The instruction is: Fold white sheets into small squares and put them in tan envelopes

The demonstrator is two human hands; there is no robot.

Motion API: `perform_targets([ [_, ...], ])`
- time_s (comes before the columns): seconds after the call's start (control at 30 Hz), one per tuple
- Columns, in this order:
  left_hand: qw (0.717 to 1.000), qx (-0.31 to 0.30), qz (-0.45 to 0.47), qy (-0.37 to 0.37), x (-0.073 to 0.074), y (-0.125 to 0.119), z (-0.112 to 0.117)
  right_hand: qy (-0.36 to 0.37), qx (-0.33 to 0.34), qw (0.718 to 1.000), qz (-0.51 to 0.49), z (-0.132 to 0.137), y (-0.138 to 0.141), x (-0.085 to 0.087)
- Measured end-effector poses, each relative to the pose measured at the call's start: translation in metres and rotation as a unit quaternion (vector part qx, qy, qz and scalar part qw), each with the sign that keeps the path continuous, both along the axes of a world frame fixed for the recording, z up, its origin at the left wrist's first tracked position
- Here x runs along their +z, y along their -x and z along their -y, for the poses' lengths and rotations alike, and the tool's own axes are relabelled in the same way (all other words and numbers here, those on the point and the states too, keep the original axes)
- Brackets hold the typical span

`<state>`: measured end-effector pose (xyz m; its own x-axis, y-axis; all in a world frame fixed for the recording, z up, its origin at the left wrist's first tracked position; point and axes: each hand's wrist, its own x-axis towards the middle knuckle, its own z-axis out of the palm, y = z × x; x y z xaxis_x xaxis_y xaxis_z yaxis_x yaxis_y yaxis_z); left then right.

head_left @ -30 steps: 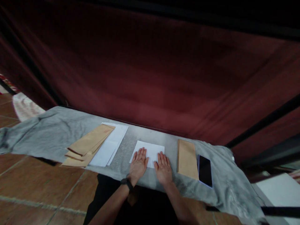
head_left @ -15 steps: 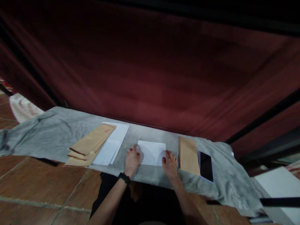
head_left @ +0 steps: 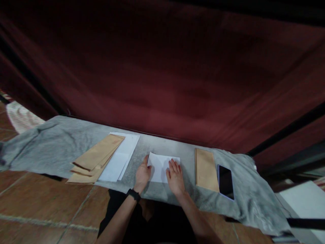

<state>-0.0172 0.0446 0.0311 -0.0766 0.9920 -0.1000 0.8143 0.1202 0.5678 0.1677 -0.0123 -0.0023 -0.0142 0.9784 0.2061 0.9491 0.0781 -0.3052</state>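
Observation:
A white sheet of paper, apparently folded, lies on the grey cloth in front of me. At its left edge my left hand grips it, thumb on top and fingers around the side; the left edge looks slightly raised. Flat on the paper's right half rests my right hand, its fingers stretched out and holding nothing. A dark watch is on my left wrist.
Left of the paper, several brown envelopes overlap larger white sheets. More brown envelopes lie to the right, beside a phone. The grey cloth covers the narrow surface, and a dark red curtain hangs behind it.
My right hand has moved left from the paper's right edge onto its top. My left hand has closed on the left edge, and the paper has shifted slightly toward me.

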Motion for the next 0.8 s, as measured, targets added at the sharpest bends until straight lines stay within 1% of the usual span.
perform_targets([
  [0.07,1.0,-0.008,-0.015,-0.018,-0.001,0.0,-0.001,0.011,0.024,1.0,0.002,-0.001,0.003,-0.004],
  [0.1,0.999,-0.008,-0.034,-0.038,-0.002,-0.001,0.0,0.016,0.029,0.999,0.005,-0.002,0.004,-0.006],
  [0.17,0.991,-0.009,-0.089,-0.099,-0.005,-0.007,0.003,0.022,0.029,0.999,0.014,-0.001,0.006,-0.011],
  [0.2,0.984,-0.019,-0.115,-0.134,-0.008,-0.011,0.005,0.022,0.027,0.999,0.019,-0.001,0.006,-0.013],
  [0.27,0.968,-0.076,-0.145,-0.191,-0.015,-0.023,0.01,0.014,0.032,0.999,0.027,-0.001,0.004,-0.018],
  [0.3,0.959,-0.123,-0.148,-0.207,-0.019,-0.03,0.013,0.006,0.038,0.999,0.031,0.0,0.003,-0.02],
  [0.37,0.941,-0.203,-0.156,-0.22,-0.027,-0.041,0.016,-0.017,0.05,0.998,0.038,0.0,-0.001,-0.023],
  [0.4,0.935,-0.226,-0.162,-0.219,-0.031,-0.045,0.017,-0.028,0.053,0.997,0.041,-0.001,-0.003,-0.024],
  [0.43,0.933,-0.234,-0.171,-0.215,-0.034,-0.048,0.017,-0.038,0.054,0.997,0.043,-0.001,-0.006,-0.025],
  [0.53,0.938,-0.209,-0.189,-0.201,-0.04,-0.047,0.017,-0.061,0.038,0.996,0.046,-0.003,-0.015,-0.027],
  [0.63,0.947,-0.166,-0.197,-0.193,-0.043,-0.038,0.018,-0.075,0.014,0.996,0.054,-0.006,-0.026,-0.028],
  [0.73,0.956,-0.118,-0.191,-0.187,-0.043,-0.027,0.019,-0.08,-0.006,0.995,0.067,-0.007,-0.039,-0.028],
  [0.8,0.962,-0.089,-0.18,-0.187,-0.04,-0.019,0.02,-0.076,-0.026,0.994,0.072,-0.006,-0.045,-0.027],
])
